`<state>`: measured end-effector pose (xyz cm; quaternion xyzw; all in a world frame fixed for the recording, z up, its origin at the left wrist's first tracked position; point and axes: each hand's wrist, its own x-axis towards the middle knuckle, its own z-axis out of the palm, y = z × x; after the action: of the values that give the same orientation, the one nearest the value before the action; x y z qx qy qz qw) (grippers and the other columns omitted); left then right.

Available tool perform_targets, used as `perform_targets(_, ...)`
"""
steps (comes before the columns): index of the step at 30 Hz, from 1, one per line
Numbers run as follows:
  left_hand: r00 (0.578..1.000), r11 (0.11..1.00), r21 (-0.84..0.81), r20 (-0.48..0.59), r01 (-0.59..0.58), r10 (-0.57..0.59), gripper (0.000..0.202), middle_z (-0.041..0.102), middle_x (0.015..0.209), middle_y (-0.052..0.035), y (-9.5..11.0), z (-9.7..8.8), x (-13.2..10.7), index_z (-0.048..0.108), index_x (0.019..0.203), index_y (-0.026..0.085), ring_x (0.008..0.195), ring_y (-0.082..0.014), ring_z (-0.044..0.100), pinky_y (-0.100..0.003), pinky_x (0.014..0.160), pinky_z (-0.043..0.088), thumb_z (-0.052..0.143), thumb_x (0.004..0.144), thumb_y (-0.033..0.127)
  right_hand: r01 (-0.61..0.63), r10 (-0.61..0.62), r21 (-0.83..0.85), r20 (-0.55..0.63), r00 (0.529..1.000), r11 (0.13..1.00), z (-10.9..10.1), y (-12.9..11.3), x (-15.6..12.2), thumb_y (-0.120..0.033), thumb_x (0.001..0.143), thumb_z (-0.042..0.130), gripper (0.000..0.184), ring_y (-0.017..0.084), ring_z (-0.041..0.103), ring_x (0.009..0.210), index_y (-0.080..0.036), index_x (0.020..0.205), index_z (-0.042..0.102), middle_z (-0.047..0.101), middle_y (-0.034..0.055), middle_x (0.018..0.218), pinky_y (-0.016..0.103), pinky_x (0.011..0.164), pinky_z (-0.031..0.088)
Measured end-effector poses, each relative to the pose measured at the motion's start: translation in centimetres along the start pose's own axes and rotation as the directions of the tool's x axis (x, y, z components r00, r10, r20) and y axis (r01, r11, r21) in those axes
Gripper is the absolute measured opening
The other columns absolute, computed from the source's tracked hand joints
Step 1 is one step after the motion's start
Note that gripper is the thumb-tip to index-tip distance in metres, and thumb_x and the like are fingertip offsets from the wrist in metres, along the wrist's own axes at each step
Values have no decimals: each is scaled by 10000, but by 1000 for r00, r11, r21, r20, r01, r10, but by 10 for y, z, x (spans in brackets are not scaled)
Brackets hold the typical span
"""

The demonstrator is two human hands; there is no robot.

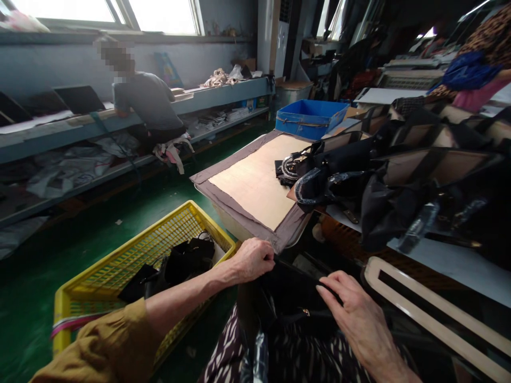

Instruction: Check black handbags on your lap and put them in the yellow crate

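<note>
A black handbag [287, 298] rests on my lap, over patterned dark trousers. My left hand [253, 259] is closed on its upper left edge, fingers curled in. On the other side, my right hand [349, 300] has thumb and fingertips at the bag's upper right edge, pinching it. A small gold-coloured metal piece [305, 312] shows on the bag's front. Clear plastic wrapping [260, 356] hangs at the lower left, seemingly around a strap. The bag's inside is too dark to make out.
A yellow basket [146, 239] with black items stands left. Ahead is a board-topped table [255, 178], with a blue bin [311, 118] behind. Black handbags [399, 175] pile up at right, near a pale slotted frame [431, 319]. A person [147, 101] sits at a far bench.
</note>
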<state>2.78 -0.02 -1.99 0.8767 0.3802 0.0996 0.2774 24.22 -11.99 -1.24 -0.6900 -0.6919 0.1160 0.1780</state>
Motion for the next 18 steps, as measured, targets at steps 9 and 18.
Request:
perform_targets(9, 1000, 1000, 21, -8, 8, -8, 96, 578, 635, 8, 3, 1, 0, 580, 591, 165, 621, -119, 519, -206, 584, 351, 523, 667, 175, 85, -75, -248, 48, 996, 965, 1, -4, 8, -208, 864, 441, 248, 205, 606, 891, -182, 1013, 637, 680, 54, 977, 344, 794, 459)
perform_targets(18, 999, 997, 73, 32, -32, 30, 106, 587, 648, 5, 12, -2, 0, 577, 596, 173, 629, -129, 519, -219, 567, 333, 525, 687, 189, 19, 12, -235, 130, 991, 972, 7, -30, 22, -258, 874, 444, 218, 184, 649, 761, -257, 951, 647, 709, 24, 908, 266, 627, 443)
